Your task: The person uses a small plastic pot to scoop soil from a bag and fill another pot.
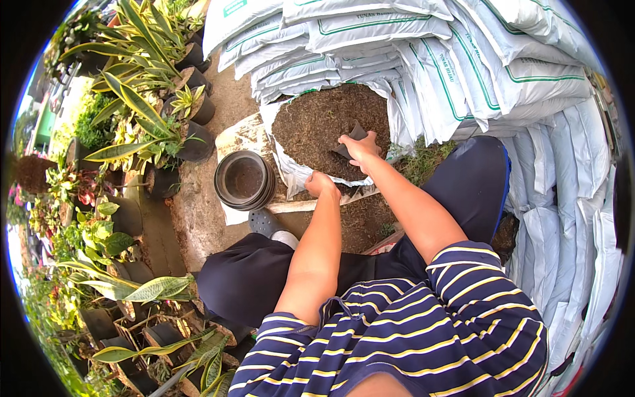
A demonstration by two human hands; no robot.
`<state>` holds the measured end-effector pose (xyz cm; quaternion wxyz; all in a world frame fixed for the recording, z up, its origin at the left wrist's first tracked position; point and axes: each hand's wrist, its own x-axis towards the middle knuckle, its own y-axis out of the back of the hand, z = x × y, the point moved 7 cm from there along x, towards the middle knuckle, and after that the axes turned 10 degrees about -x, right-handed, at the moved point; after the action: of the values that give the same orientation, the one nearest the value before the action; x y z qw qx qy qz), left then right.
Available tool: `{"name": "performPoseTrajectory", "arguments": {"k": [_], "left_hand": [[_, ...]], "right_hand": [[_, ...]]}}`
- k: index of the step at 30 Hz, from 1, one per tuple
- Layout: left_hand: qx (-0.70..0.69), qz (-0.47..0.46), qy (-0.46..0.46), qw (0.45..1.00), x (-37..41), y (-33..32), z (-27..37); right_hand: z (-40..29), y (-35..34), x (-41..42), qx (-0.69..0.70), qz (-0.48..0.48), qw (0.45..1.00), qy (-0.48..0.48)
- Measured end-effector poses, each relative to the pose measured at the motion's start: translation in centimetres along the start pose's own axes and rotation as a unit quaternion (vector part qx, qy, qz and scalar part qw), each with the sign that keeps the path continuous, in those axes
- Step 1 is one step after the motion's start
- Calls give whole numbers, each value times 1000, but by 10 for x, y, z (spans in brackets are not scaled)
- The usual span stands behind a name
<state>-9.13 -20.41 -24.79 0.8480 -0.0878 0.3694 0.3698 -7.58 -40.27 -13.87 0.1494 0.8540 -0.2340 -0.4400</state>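
Note:
Before me stands an open white plastic sack (286, 166) with its rim rolled outward. Dark brown crumbly soil or potting mix (317, 124) fills it nearly to the top. My right hand (364, 149) is over the near right part of the soil. It grips a dark, curved sheet-like piece (358, 131), perhaps cut from a plastic pot, whose lower edge touches the soil. My left hand (322, 185) is closed on the sack's near rim; its fingertips are partly hidden. Left of the sack sits a stack of round black plastic pots (244, 179), the top one without soil inside.
Filled white sacks with green print (367, 30) are piled behind and along the right (560, 164). Potted snake plants (144, 106) and other potted greenery line the left. A flattened, soiled sheet (238, 136) lies beneath the pots. My clog-shod foot (263, 222) is just below them.

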Motion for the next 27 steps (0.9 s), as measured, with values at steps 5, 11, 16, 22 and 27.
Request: {"name": "performPoseTrajectory", "arguments": {"k": [5, 11, 16, 22, 27], "left_hand": [[-67, 15, -5, 998, -10, -11, 2], [-256, 23, 56, 965, 21, -31, 22], [-285, 72, 81, 952, 25, -30, 39], [-306, -11, 142, 941, 33, -44, 33], [-197, 28, 208, 958, -1, -42, 29]], "right_hand": [[-54, 36, -33, -167, 126, 965, 160], [-113, 43, -84, -332, 223, 838, 370], [-149, 51, -101, -446, 251, 717, 472], [-173, 22, -80, -455, 262, 635, 567], [-107, -24, -14, -507, 204, 726, 418]]}}
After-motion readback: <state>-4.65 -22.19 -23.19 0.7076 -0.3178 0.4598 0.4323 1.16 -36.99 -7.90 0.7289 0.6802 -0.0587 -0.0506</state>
